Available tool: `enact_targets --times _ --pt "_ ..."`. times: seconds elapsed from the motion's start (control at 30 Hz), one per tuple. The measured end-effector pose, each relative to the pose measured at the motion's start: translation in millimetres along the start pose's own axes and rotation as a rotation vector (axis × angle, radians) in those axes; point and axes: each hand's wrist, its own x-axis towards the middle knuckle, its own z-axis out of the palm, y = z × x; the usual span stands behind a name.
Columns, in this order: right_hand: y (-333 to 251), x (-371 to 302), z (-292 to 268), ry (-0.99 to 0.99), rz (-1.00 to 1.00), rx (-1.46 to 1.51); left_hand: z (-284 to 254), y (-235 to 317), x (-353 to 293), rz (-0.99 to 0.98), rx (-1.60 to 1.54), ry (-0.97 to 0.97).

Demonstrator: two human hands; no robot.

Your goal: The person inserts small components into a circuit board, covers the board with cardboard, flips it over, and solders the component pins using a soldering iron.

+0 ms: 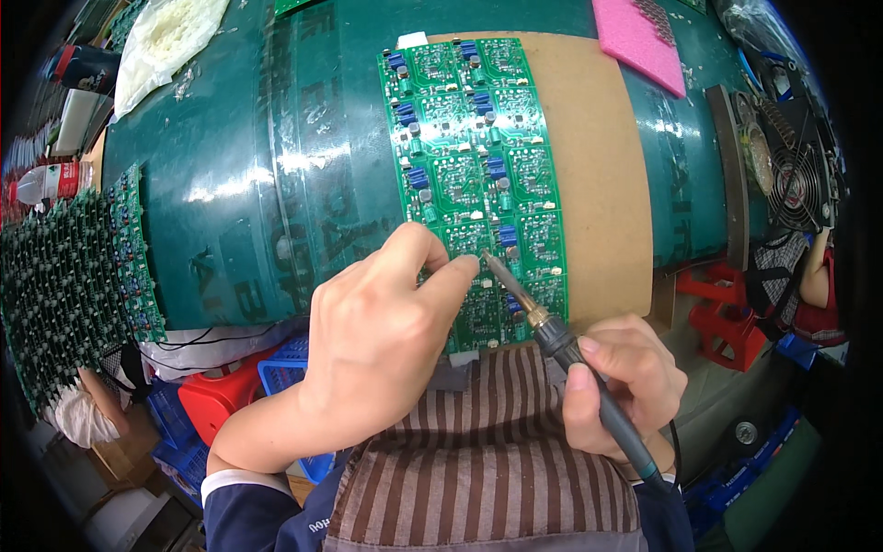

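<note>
A green panel of circuit boards lies in front of me, with several repeated sections carrying blue and dark components. My right hand grips a soldering iron by its dark handle, and its tip points up and left to the panel's lower middle. Close to that tip, my left hand rests over the panel's left edge, thumb and forefinger pinched together. Whatever the pinch holds, if anything, is too small or hidden to name. The left hand covers part of the lower panel.
Under the panel is a brown board on the green table mat. A pink foam sheet with small parts lies far right, near a black fan. At left stand stacked circuit boards and a white bag.
</note>
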Motion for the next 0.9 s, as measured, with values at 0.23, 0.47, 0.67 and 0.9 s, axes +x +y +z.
enact_targets --times 0.23,0.47,0.67,0.9 --pt "-1 -5 -6 0.014 0.015 0.016 -8 1 2 0.083 -0.016 -0.037" --pt "-9 -23 -17 -0.009 -0.007 -0.028 -22 9 -10 0.176 -0.038 -0.118" --pt "-11 -35 -21 -0.096 -0.065 -0.039 -16 10 -26 0.243 0.01 -0.128" --pt "-9 -36 -12 -0.046 -0.045 -0.036 -4 16 -31 0.189 -0.004 -0.041"
